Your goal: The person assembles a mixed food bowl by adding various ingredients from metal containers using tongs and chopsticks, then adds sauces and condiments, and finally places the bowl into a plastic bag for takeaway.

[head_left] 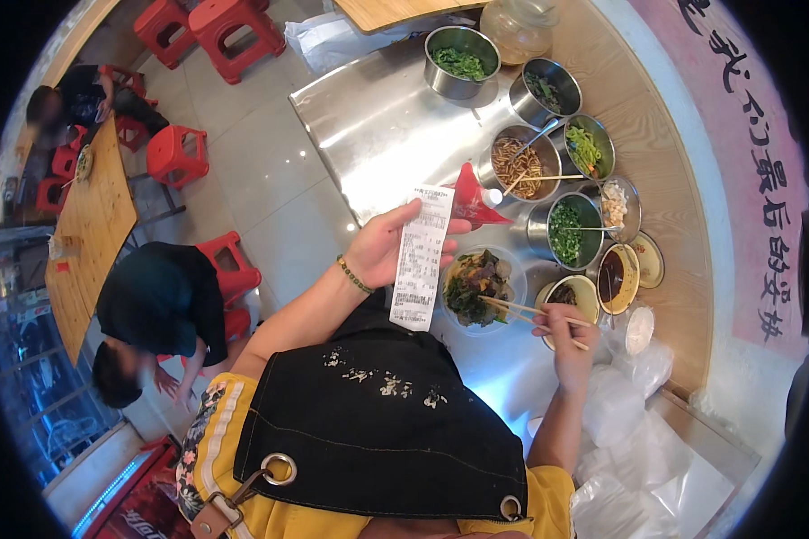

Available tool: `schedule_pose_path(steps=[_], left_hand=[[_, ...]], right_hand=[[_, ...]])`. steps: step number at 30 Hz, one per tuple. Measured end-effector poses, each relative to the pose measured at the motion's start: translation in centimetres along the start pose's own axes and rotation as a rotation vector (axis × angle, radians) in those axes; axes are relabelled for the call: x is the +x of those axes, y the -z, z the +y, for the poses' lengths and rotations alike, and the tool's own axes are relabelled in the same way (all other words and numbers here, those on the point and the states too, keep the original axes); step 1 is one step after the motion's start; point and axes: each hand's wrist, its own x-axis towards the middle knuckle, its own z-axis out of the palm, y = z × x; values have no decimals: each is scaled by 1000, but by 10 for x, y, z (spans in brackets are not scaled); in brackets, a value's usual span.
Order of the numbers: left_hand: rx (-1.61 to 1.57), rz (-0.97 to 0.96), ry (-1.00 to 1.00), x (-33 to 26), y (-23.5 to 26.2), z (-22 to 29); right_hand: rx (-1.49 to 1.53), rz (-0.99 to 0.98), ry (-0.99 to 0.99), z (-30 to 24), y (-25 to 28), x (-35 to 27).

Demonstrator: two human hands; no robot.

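Right hand (570, 340) pinches one pair of wooden chopsticks (521, 311), tips over one clear plastic bowl of dark greens (482, 286) on the steel counter (377, 135). Left hand (388, 244) grips one long white paper receipt (422, 257); print unreadable. Beyond: six steel condiment pots (459, 59), contents partly hidden.

Black apron (377, 422) w/ small pale marks on chest, metal ring & brown strap near left. Yellow short-sleeve shirt (548, 494), striped floral left sleeve. Green bead bracelet (354, 275) on left wrist. Forearms bare.
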Motion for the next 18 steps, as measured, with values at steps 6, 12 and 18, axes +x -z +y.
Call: schedule_pose_path(steps=[6, 12, 18], left_hand=[[-18, -35, -2, 3, -1, 1], [-63, -40, -3, 3, -3, 3], [-62, -65, -14, 3, -1, 5]], right_hand=[[1, 21, -36, -5, 6, 3], [28, 155, 40, -26, 18, 9], [48, 303, 196, -32, 27, 24]])
